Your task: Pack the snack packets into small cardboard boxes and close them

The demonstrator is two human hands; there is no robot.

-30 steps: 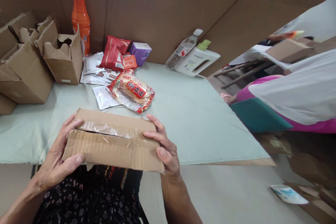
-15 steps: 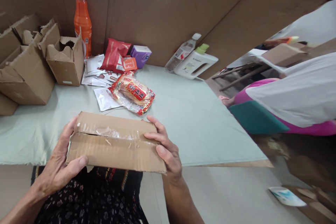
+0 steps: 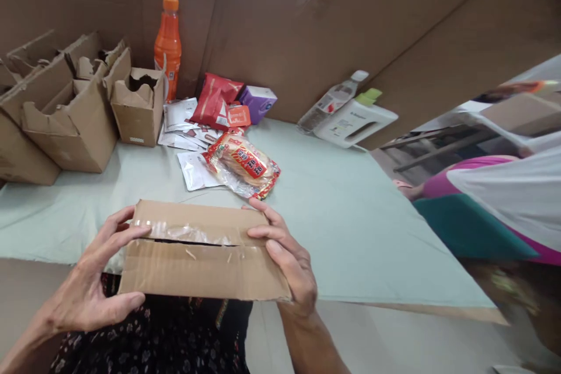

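Between my two hands is a flat brown cardboard box (image 3: pixel 205 272), held above the table's near edge. Clear tape runs along its top seam, and a dark gap shows between the two flaps. My left hand (image 3: pixel 94 274) grips the box's left end, fingers on the top flap and thumb at the near corner. My right hand (image 3: pixel 289 263) wraps the right end, with its fingers over the top. Just beyond the box lies a clear and red packet of food (image 3: pixel 245 165), partly on a white sachet (image 3: pixel 197 170).
Farther back are a red bag (image 3: pixel 215 99), a purple box (image 3: pixel 258 102), and an orange bottle (image 3: pixel 168 49). Open cardboard boxes (image 3: pixel 138 114) stand at left. A clear bottle (image 3: pixel 331 102) and white jug (image 3: pixel 355 123) lean at the back. Another person (image 3: pixel 517 187) sits at right.
My left fingers have moved up onto the box's top flap. The gap along the seam looks longer. The whole scene has shifted rightward as the camera turned left.
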